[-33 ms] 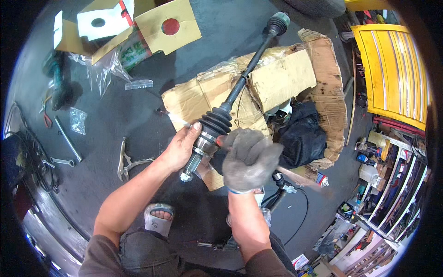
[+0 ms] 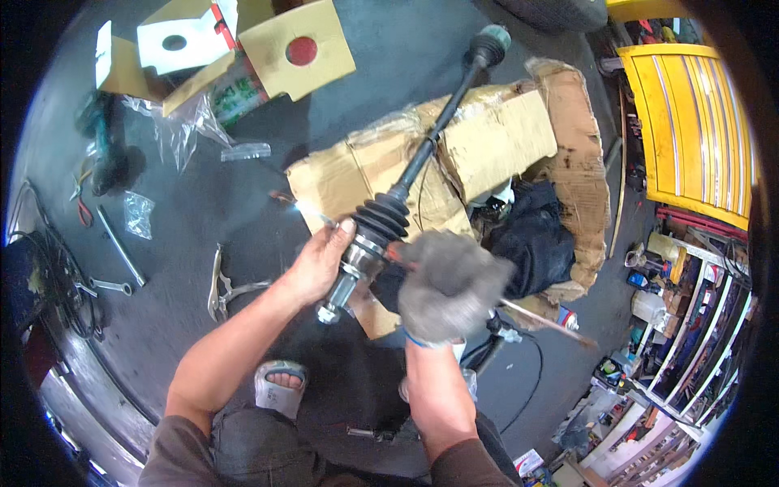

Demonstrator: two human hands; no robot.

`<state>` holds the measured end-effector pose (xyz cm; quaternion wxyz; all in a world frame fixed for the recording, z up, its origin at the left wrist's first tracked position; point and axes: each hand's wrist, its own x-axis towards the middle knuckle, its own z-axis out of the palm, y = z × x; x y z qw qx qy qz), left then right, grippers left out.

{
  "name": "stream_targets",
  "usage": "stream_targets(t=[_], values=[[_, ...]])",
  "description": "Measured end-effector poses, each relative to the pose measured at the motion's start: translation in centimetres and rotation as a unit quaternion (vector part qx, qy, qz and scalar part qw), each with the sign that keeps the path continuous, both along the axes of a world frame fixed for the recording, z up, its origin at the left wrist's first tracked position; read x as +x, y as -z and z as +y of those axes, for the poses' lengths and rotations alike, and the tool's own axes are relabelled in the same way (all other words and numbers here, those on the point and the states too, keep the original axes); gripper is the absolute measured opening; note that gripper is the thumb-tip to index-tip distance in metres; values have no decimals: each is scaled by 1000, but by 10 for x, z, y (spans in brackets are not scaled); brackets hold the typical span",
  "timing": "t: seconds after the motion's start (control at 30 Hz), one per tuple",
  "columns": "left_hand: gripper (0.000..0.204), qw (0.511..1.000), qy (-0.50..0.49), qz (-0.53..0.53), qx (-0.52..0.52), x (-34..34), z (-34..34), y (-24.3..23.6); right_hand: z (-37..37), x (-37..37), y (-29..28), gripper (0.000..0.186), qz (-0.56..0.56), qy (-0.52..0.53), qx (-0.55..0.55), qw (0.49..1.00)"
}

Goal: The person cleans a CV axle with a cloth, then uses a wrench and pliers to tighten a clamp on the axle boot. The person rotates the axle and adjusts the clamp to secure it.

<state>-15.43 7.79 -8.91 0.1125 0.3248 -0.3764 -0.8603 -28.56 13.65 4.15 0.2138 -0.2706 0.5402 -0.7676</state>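
A black drive shaft [image 2: 416, 162] lies slantwise on flattened cardboard, its ribbed rubber boot [image 2: 381, 216] and metal joint [image 2: 362, 258] nearest me. My bare left hand [image 2: 320, 258] is closed round the joint, the thumb on top just below the boot. A thin shiny strip [image 2: 312, 209] sticks out beyond that thumb. On the other side, my right hand [image 2: 450, 284], in a grey glove and blurred, grips what looks like a long screwdriver [image 2: 545, 321]. Its red end shows beside the joint, and its thin shank points away to the right. The glove hides the middle.
Torn cardboard [image 2: 499, 142] and dark cloth [image 2: 531, 235] lie under and beside the shaft. Locking pliers [image 2: 217, 288], a wrench [image 2: 111, 286] and a metal bar [image 2: 120, 245] are on the floor at left. Opened boxes [image 2: 296, 49] stand far left; a yellow cabinet [image 2: 690, 122] stands right.
My right hand has shifted slightly right and the tool's shank shows more sharply, pointing lower right. My left hand and the shaft have barely moved.
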Motion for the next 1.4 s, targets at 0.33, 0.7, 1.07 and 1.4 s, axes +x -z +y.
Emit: stream_targets(t=[0.33, 0.7, 1.07, 1.4], values=[[59, 999, -12, -33, -17, 0, 5, 7, 12, 6, 15, 66, -44, 9, 13, 999], [54, 999, -20, -31, 21, 0, 5, -2, 6, -1, 20, 57, -22, -70, -55, 996], [59, 999, -34, -37, -8, -2, 6, 3, 14, -4, 12, 48, -55, 3, -38, 998], [56, 998, -34, -34, -29, -1, 6, 5, 7, -1, -3, 56, -61, 21, -116, 991]])
